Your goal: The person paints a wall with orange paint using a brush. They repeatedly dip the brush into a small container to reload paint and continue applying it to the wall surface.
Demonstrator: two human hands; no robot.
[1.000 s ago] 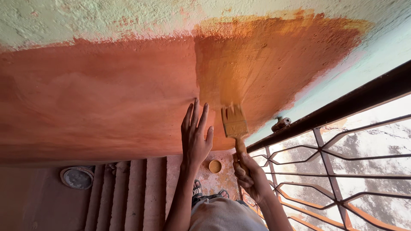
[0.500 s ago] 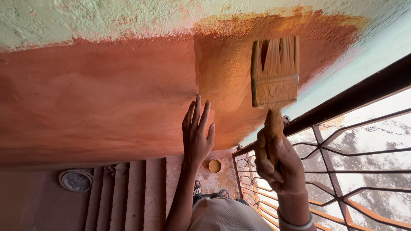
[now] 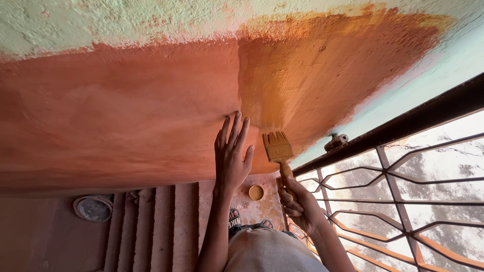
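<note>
Half the brush point(image 3: 278, 147) handle hides inside right-hand fingers point(image 3: 290, 199).

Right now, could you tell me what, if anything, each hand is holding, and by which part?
The right hand grips a flat paintbrush by its wooden handle, bristles up. The left hand holds nothing; it lies flat on the orange wall.

We bring the brush point(image 3: 278, 146) back down from its high reach, our right hand point(image 3: 298, 202) dropping with it, and the bristles now sit low on the wall point(image 3: 126, 111) beside our left hand point(image 3: 232, 156).
</note>
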